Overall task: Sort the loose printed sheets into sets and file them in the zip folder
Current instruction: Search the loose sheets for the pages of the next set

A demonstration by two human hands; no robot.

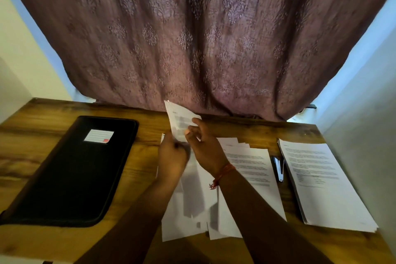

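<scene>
A wooden worktop (139, 156) fills the lower view. Beyond the fingers, a mauve patterned curtain (197, 38) hangs to the worktop's far edge, with pale walls (19, 60) either side. Right of the fingers lies a black stapler (278, 169).

One black zip folder (70, 169) is lying on the wooden table (32, 133), and one white label (98, 135) is sitting on its cover. One stapler (278, 169) is lying between two groups of printed sheets: one neat stack (321, 182) and one loose spread (248, 169). Two hands are showing, the left hand (171, 156) and the right hand (203, 146), and they are holding one raised sheet (179, 120). One patterned curtain (197, 38) is hanging behind.
</scene>
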